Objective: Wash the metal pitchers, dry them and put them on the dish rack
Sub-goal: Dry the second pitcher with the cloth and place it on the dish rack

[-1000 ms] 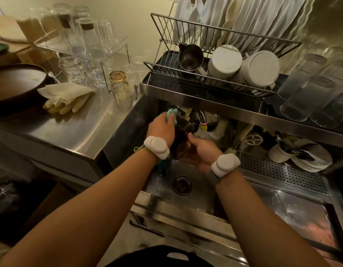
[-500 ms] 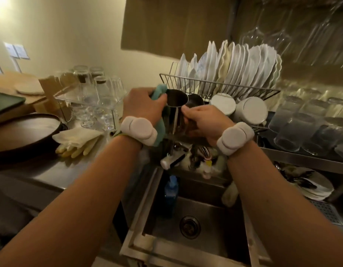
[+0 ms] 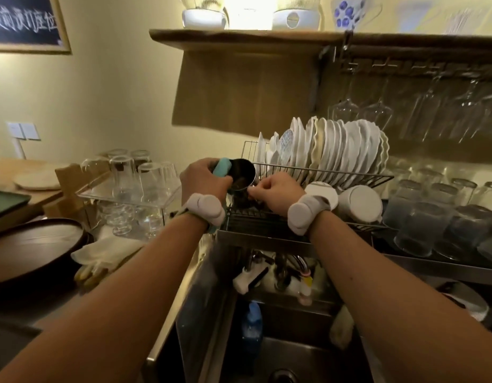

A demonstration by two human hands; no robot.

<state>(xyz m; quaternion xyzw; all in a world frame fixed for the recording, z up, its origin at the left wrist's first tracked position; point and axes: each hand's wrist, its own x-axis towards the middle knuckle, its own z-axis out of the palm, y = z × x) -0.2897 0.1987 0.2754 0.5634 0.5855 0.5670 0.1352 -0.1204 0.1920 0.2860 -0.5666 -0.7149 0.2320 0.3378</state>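
A dark metal pitcher [image 3: 242, 172] is held over the left end of the wire dish rack [image 3: 347, 174], its mouth tilted toward me. My left hand [image 3: 203, 179] presses a teal cloth [image 3: 222, 166] against the pitcher's left side. My right hand [image 3: 278, 190] grips the pitcher's right side, fingers closed around what looks like its handle. A second pitcher that stood in the rack earlier is hidden behind my hands.
White plates [image 3: 327, 150] stand upright in the rack, two white cups [image 3: 359, 203] lie in front of them. Upturned glasses [image 3: 438, 217] fill the right shelf, more glasses [image 3: 128, 178] sit on a clear stand at left. Gloves [image 3: 101, 258], a dark round tray [image 3: 32, 250], sink [image 3: 289, 357] and faucet [image 3: 253, 277] are below.
My hands have lifted the pitcher and cloth out of the sink up to the dish rack, and my view has tilted upward to show the shelf and hanging glasses.
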